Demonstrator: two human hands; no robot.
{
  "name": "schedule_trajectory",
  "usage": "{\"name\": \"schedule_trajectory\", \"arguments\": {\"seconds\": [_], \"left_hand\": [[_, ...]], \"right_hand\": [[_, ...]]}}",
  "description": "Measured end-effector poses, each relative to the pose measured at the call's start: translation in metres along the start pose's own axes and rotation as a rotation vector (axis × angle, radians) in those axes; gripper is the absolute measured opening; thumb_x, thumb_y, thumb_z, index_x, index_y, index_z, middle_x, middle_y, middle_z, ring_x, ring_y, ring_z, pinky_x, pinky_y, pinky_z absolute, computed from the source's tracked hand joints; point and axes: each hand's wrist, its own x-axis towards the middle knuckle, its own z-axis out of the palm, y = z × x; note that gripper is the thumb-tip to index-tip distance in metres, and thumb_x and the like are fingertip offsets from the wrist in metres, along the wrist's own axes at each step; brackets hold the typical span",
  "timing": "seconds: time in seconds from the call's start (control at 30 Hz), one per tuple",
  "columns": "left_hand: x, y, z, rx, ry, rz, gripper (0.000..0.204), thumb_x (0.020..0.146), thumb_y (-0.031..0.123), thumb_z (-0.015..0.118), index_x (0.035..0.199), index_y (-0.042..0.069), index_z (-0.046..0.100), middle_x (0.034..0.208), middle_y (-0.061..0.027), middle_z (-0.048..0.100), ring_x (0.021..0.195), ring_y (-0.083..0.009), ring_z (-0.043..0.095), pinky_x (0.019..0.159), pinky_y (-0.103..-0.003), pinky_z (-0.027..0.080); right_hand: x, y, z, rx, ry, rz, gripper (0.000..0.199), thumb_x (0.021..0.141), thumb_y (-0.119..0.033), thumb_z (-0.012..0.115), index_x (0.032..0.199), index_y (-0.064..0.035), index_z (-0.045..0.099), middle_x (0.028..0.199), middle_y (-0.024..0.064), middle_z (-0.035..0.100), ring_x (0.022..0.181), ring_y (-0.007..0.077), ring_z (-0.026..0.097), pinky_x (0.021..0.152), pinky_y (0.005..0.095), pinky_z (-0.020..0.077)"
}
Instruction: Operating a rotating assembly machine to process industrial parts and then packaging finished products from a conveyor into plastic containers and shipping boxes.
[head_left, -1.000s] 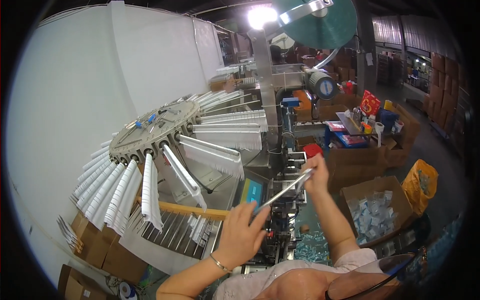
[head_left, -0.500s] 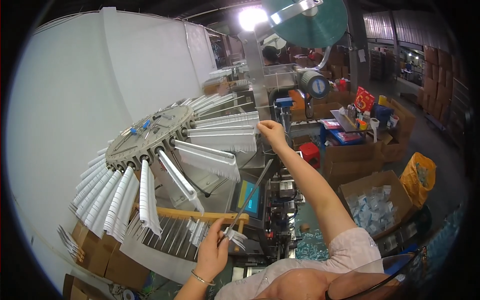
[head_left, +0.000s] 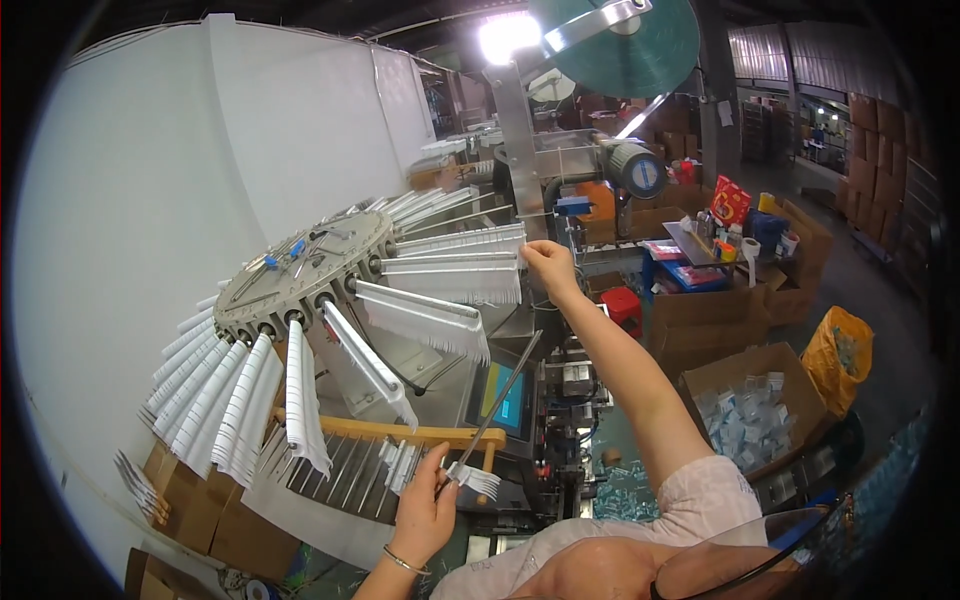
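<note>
My left hand [head_left: 425, 518] is closed around the lower end of a thin metal rod [head_left: 512, 385] that slants up to the right. Small white pronged pieces [head_left: 476, 481] sit at that end, beside my fingers. Higher up, my right hand [head_left: 549, 266] has its fingers pinched together at the outer tip of a spoke loaded with white fringed pieces [head_left: 450, 280]. Whatever lies between those fingertips is hidden. The spoke belongs to a round metal carousel [head_left: 300, 262], from which many similar loaded spokes fan out. What the white pieces are, I cannot tell.
Below the carousel, a wooden rack [head_left: 400, 432] holds several thin rods, near a machine screen [head_left: 508, 395]. A green reel [head_left: 625, 45] and a motor [head_left: 636, 170] hang above. On the right stand a box of small packets [head_left: 690, 376] and a yellow sack [head_left: 838, 350].
The carousel and machine have shifted slightly to the right in view, and my right hand with them. The left hand still grips the rod; the white pieces beside it have spread somewhat rightward.
</note>
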Motion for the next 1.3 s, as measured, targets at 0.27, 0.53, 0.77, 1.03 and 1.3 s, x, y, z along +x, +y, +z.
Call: {"name": "schedule_trajectory", "arguments": {"seconds": [0.27, 0.53, 0.77, 1.03, 1.3], "left_hand": [[0.000, -0.005, 0.002, 0.009, -0.001, 0.017, 0.044, 0.077, -0.007, 0.046, 0.120, -0.001, 0.036, 0.069, -0.0020, 0.042, 0.060, -0.0070, 0.040, 0.058, -0.019, 0.039], [-0.003, -0.002, -0.001, 0.020, -0.024, 0.022, 0.045, 0.077, -0.006, 0.046, 0.120, 0.000, 0.036, 0.069, -0.0022, 0.044, 0.060, -0.0069, 0.041, 0.057, -0.019, 0.038], [0.004, 0.005, -0.004, 0.066, 0.025, -0.034, 0.047, 0.075, 0.000, 0.051, 0.120, 0.003, 0.039, 0.072, -0.0122, 0.052, 0.063, -0.0237, 0.053, 0.061, -0.030, 0.043], [0.018, 0.003, 0.005, 0.253, 0.088, 0.223, 0.048, 0.073, -0.003, 0.052, 0.120, 0.004, 0.043, 0.070, -0.0120, 0.050, 0.059, -0.0231, 0.050, 0.058, -0.028, 0.042], [0.009, -0.001, -0.004, 0.218, -0.005, 0.377, 0.046, 0.074, -0.004, 0.051, 0.118, 0.003, 0.044, 0.070, -0.0126, 0.051, 0.058, -0.0226, 0.050, 0.057, -0.028, 0.042]], "right_hand": [[0.003, 0.002, -0.004, 0.026, -0.022, 0.022, 0.018, 0.075, -0.016, 0.063, 0.078, 0.0017, 0.062, 0.065, -0.0026, 0.056, 0.057, 0.0035, 0.046, 0.051, 0.0187, 0.0356], [-0.005, 0.014, -0.014, -0.036, -0.020, 0.031, 0.019, 0.074, -0.017, 0.064, 0.078, 0.0013, 0.062, 0.065, -0.0025, 0.056, 0.058, 0.0039, 0.046, 0.053, 0.0192, 0.0367], [-0.057, 0.025, -0.037, -0.041, -0.091, 0.155, 0.013, 0.076, -0.015, 0.062, 0.078, -0.0021, 0.060, 0.059, -0.0049, 0.048, 0.051, 0.0032, 0.039, 0.045, 0.0182, 0.0278], [-0.165, -0.074, -0.032, 0.340, -0.359, 0.264, 0.008, 0.078, -0.007, 0.058, 0.081, -0.0002, 0.058, 0.061, -0.0018, 0.048, 0.051, 0.0044, 0.040, 0.045, 0.0181, 0.0293], [-0.208, -0.100, -0.049, 0.427, -0.243, 0.253, 0.009, 0.079, -0.008, 0.057, 0.081, 0.0013, 0.058, 0.062, -0.0024, 0.048, 0.050, 0.0041, 0.036, 0.045, 0.0185, 0.0259]]}}
